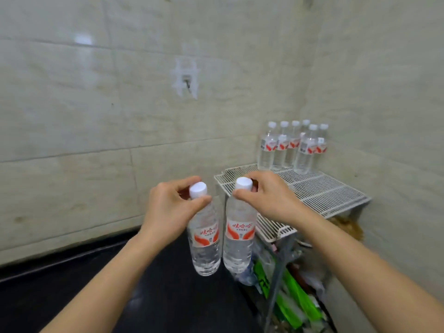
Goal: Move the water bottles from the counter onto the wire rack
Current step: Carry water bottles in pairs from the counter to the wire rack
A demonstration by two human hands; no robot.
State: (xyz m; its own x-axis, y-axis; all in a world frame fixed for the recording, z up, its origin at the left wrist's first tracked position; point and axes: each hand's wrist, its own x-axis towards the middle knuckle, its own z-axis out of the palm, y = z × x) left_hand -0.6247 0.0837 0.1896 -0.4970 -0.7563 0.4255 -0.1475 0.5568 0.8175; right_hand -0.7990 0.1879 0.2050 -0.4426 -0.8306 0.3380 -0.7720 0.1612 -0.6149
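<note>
- Left hand (168, 207) pinches one clear, red-labelled bottle (205, 239) by its neck; right hand (269, 198) pinches another (239, 239), both hanging off the wire rack's (324, 193) front-left corner
- Six bottles (292, 146) stand at its back edge; clutter beneath is blurred

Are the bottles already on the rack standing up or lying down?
Standing upright. The group of bottles sits at the back corner of the wire rack, white caps on top, labels level.

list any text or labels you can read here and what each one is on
"娃哈哈" in red: label of the bottle in the left hand; the same on the bottle in the right hand.
Small print under both: too small to read.
Labels of the bottles on the wire rack: too blurred.
Black marks on the green packaging: unreadable.
</note>
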